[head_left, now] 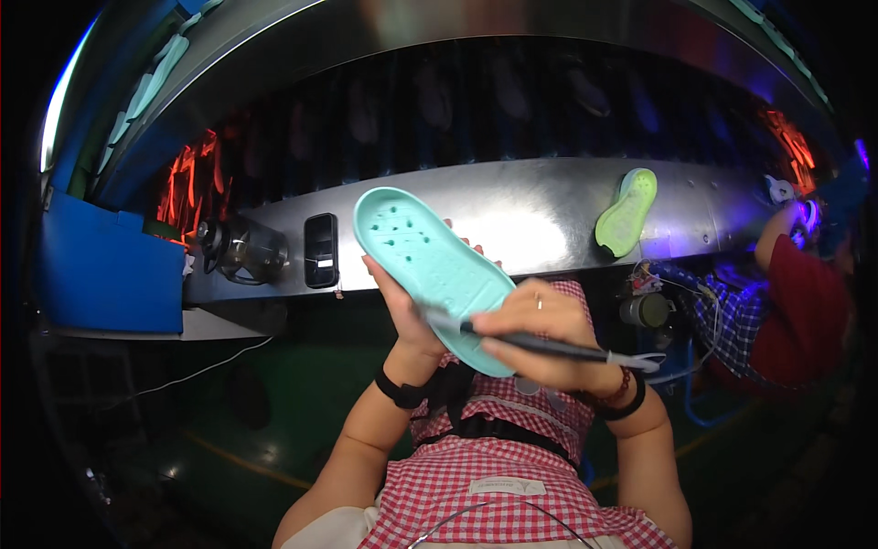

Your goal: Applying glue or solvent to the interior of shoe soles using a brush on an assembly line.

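A light teal shoe sole (412, 238) lies tilted in my left hand (413, 329), whose thumb is at its left edge and whose fingertips show past the far edge. Small dark holes dot the end farther from me. My right hand (553, 320) is closed round the black handle of a brush (562, 348). Motion blurs the brush's pale head, which is over the middle of the sole; whether it touches the surface I cannot tell. A thin cord trails from the handle's rear end toward the right.
On the metal bench (393, 197) are a black phone (321, 249), a glass pitcher (247, 253) and a lime-green sole (626, 215). Beyond it runs a dark conveyor with dim sole shapes and glowing red ends. A blue box (110, 265) stands left; a co-worker (805, 311) is at right.
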The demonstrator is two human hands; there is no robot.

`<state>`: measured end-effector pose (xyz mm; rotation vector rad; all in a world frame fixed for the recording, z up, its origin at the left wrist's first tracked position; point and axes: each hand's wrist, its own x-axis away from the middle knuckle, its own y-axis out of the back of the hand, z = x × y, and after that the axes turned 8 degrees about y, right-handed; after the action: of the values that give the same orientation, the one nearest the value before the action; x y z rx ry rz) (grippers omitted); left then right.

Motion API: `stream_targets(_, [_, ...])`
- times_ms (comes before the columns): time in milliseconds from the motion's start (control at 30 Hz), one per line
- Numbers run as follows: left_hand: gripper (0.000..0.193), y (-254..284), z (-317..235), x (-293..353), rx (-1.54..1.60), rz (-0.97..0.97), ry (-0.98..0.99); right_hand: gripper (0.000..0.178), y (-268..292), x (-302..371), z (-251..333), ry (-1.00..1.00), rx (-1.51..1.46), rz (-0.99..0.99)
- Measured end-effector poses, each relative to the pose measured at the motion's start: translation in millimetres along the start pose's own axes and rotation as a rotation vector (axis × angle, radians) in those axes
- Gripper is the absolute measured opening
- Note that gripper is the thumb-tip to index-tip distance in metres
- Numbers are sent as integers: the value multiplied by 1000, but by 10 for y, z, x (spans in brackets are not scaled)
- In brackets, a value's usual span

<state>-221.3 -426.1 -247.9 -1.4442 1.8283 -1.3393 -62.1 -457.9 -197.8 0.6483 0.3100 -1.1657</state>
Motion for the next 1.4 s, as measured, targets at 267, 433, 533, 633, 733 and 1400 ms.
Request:
stream_targets(267, [84,-71,-205,32,-19,22,-131,26,200,151,-139,-85,-285,102])
stream_targets(433, [89,-151,-294,69,-35,41,-145,26,316,264,-146,-303,-632,-34])
stream_targets(533, [81,-151,-302,20,-171,18,-188,25,216,267,-157,-294,-418,-33])
stream_targets(633, [88,-196,-369,35,-32,95,-154,24,258,235,-97,-154,-547,163])
stream_targets(733, [83,-279,-406,42,-73,108,-152,21,199,259,-244,-166,-878,-61])
stream_targets(1400, [63,-130,-126,113,7,60,27,22,-20,131,-50,-139,-493,-58])
